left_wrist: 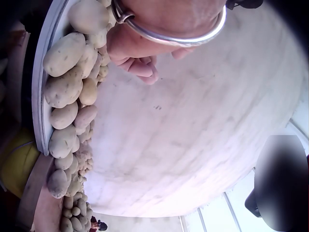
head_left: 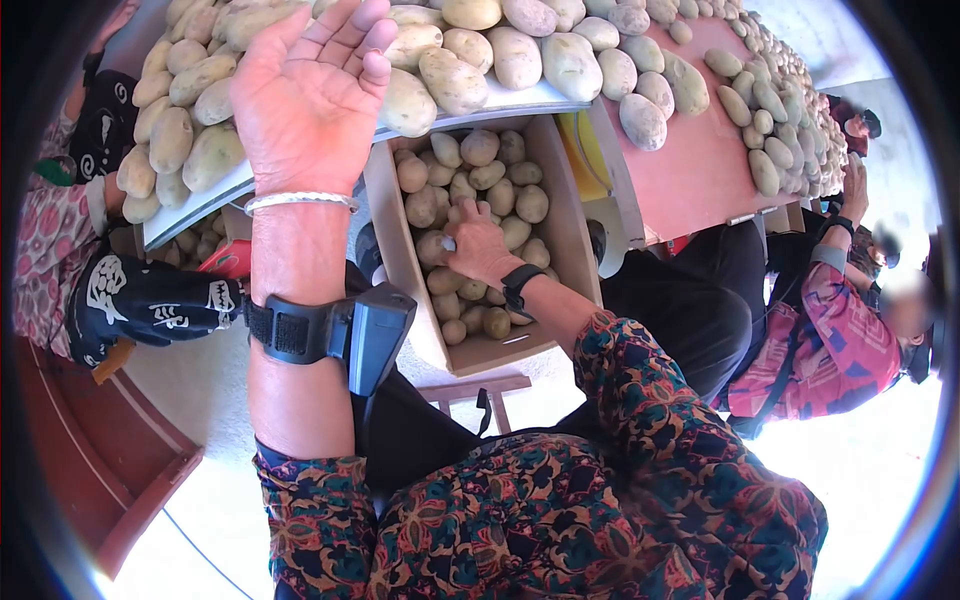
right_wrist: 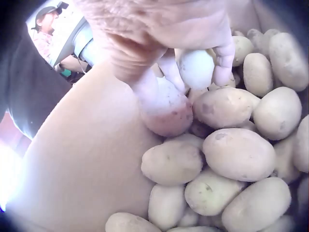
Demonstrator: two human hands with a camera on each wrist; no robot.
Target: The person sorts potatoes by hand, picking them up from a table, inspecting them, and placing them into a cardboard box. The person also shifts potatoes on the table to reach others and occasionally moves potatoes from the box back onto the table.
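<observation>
My left hand (head_left: 312, 115) is raised palm up over the near edge of the potato-covered table, its fingers loosely bent and holding nothing. A twisted silver bracelet (left_wrist: 169, 39) circles that wrist. Down inside a cardboard box (head_left: 393, 250), my right hand (head_left: 482, 245) reaches onto a layer of potatoes (head_left: 475, 148). In the right wrist view, thumb and fingers curl down round a reddish-tinged potato (right_wrist: 170, 115) close to the box wall. A smaller pale potato (right_wrist: 197, 68) shows between the fingers. Other potatoes lie right beside the hand.
Potatoes (head_left: 515, 58) are heaped along the white-edged table. A red board (head_left: 690, 165) at right bears more of them. A yellow container (head_left: 582, 155) stands behind the box. A wooden stool (head_left: 475, 390) is below. Other people sit at both sides, one in a pink patterned jacket (head_left: 815, 345).
</observation>
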